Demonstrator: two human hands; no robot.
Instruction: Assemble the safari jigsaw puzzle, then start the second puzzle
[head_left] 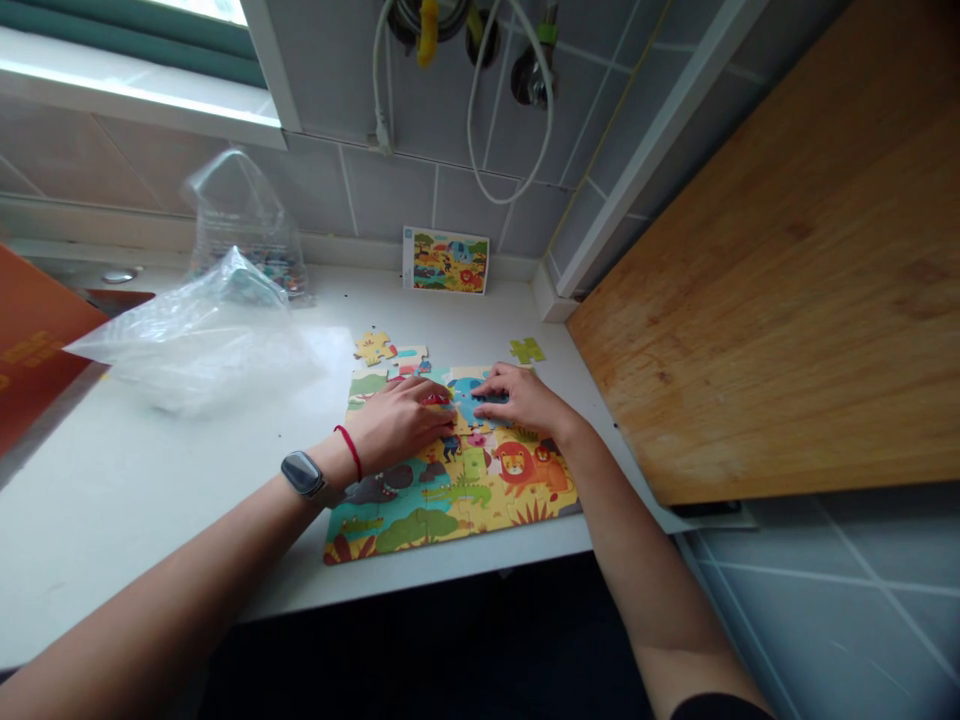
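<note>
A mostly joined animal jigsaw puzzle (pixel 450 515) lies flat on the white counter, showing a hippo, a crocodile and lions. My left hand (pixel 401 420) rests on its upper left-middle part, fingers stretched over the pieces and partly hiding them. On the upper right, my right hand (pixel 521 400) touches the blue elephant part (pixel 465 398) with fingertips apart. Whether either hand moves a piece cannot be told. Loose at the puzzle's top edge are a yellow puzzle piece (pixel 373 348) and a pale piece with blue (pixel 412 357). A green puzzle piece (pixel 528 350) lies beyond my right hand.
A picture card (pixel 448 262) of the same scene leans against the tiled wall. Clear plastic bags (pixel 217 340) stand on the left, near an orange box (pixel 37 345). A wooden panel (pixel 787 270) bounds the right side. A white cable (pixel 472 120) hangs above.
</note>
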